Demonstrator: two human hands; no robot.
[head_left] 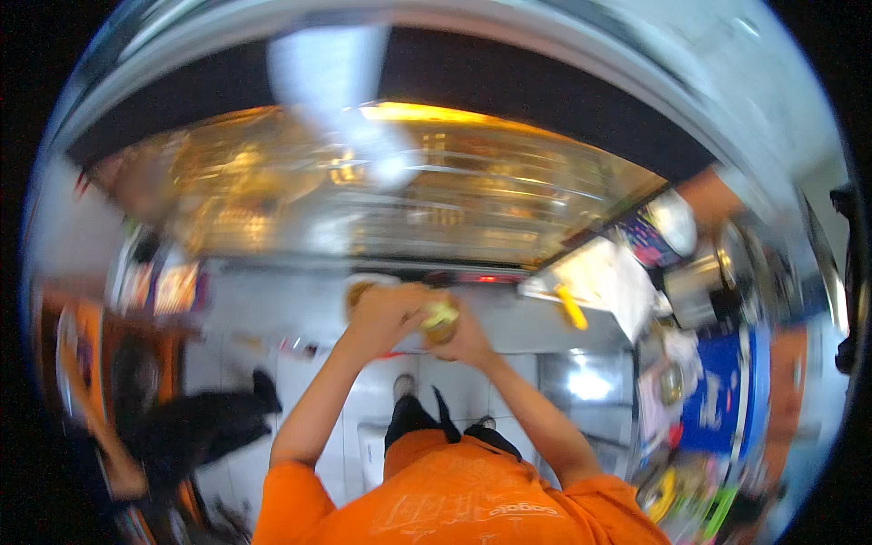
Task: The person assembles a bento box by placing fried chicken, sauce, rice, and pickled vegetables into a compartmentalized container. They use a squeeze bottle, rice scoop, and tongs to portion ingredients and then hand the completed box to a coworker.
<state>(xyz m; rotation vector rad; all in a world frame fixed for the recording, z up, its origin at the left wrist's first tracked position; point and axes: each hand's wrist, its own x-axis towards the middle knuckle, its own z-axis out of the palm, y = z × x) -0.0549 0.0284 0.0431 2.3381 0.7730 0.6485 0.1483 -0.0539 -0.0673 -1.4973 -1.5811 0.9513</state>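
Both my hands meet in front of me at the counter edge, smeared by motion. My right hand is wrapped round a small rounded yellowish container, which looks like a jar with something pale green-yellow at its top. Close against that container, my left hand has its fingers bent in. What they hold, if anything, is hidden. Just past the left hand a brown rounded thing shows; blur hides its kind, and I cannot tell whether the hand touches it.
A lit glass display case stretches across the far side, above a grey counter. Right of my hands, a yellow-handled tool lies by a white sheet. A blue box stands farther right. Another person in black is at the left.
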